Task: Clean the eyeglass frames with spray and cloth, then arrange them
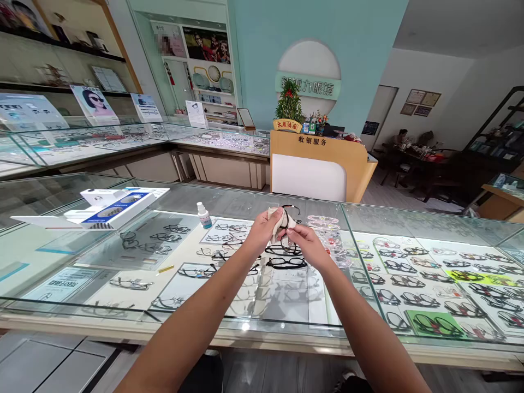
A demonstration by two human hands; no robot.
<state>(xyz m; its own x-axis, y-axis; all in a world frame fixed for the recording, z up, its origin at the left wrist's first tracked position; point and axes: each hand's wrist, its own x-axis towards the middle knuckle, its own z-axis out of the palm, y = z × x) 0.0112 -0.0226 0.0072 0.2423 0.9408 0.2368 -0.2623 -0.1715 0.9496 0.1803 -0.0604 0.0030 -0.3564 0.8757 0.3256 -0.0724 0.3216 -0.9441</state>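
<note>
Above the glass counter (pixel 180 199), both of my hands meet around a pair of dark-framed eyeglasses (pixel 285 217). My left hand (pixel 265 225) is closed on a pale beige cloth (pixel 277 222), which is pressed around part of the frame. The fingers of my right hand (pixel 305 240) pinch the frame from the other side. One dark temple arm sticks out beyond my fingers; the lenses are mostly covered by the cloth and hands. To the left, a small white-capped spray bottle (pixel 203 216) with blue liquid stands upright on the glass.
An open white-and-blue box (pixel 118 210) lies on the counter's left. Under the glass are many eyeglasses (pixel 286 262), including rows on the right (pixel 420 298). A wooden cashier desk (pixel 319 164) stands beyond, with more display cases (pixel 216 141) behind. A person (pixel 399 137) sits far right.
</note>
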